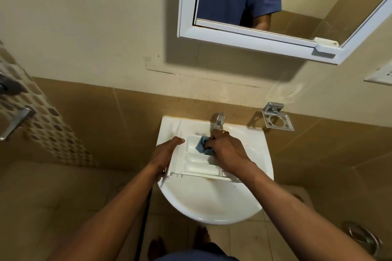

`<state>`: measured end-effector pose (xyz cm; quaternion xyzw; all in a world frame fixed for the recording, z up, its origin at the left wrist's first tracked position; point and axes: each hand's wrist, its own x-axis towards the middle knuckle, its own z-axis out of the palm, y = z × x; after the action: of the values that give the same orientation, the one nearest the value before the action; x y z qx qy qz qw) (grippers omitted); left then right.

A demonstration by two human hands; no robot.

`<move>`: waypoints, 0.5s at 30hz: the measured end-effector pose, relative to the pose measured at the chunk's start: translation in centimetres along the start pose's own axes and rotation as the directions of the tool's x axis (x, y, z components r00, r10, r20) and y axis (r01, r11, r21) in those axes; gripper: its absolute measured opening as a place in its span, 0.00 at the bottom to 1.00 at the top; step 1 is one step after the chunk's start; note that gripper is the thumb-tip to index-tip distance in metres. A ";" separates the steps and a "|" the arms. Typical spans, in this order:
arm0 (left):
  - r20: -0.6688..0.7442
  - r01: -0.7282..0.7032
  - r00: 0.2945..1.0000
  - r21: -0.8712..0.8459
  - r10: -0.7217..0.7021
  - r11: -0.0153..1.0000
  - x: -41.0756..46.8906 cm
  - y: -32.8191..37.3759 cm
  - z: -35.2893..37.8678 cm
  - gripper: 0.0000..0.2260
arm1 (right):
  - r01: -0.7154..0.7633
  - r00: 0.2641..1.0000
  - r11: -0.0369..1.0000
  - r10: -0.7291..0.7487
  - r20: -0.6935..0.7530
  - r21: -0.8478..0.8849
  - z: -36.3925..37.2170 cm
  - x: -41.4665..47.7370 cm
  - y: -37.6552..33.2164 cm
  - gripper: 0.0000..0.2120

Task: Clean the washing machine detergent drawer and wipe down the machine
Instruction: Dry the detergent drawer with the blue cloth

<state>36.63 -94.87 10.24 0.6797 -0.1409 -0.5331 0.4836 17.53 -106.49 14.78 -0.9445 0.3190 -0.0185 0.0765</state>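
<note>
Two hands are sharing the job over the sink [212, 203]. The detergent drawer [198, 165] is lying across the white basin, just in front of the tap [217, 122], with its open compartments facing up. The left hand [164, 153] is gripping the drawer's left end, thumb lying along the top edge, apparently to keep it from sliding or tipping on the curved rim while it is being scrubbed. The right hand [227, 150] is bunching a blue cloth [201, 145] in its fingers and pressing it into the compartment nearest the tap, so that the wad is reaching the corners. Working over the basin is probably letting rinse water and residue drain away instead of dripping on the floor. Whether water is running from the tap I cannot tell. By my judgement the drawer-cleaning step is under way. The two nearer compartments are lying uncovered, and the machine itself is not showing.
</note>
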 end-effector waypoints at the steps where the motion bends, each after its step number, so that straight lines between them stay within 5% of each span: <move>1: 0.001 0.002 1.000 0.006 -0.002 1.000 0.0 -0.1 0.0 0.27 | 0.018 1.000 1.000 -0.018 -0.011 0.024 0.2 0.4 -0.9 0.15; 5: 0.011 -0.034 0.999 0.021 0.034 0.999 -0.1 0.1 -0.6 0.23 | 0.074 0.997 0.994 -0.075 -0.002 0.079 1.1 1.3 -2.9 0.17; 9: 0.016 -0.080 0.997 0.033 0.080 0.996 -0.2 0.4 -1.2 0.16 | -0.009 0.986 0.999 0.015 0.169 -0.037 0.4 0.7 0.2 0.14; 15: 0.056 -0.013 0.998 0.006 0.013 1.000 0.0 0.8 -0.7 0.24 | 0.069 0.997 0.973 -0.063 -0.036 0.221 0.8 1.7 -1.9 0.15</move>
<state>37.51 -94.89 10.91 0.6653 -0.1606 -0.5481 0.4807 20.04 -105.92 14.23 -0.9397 0.2845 -0.0702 0.1764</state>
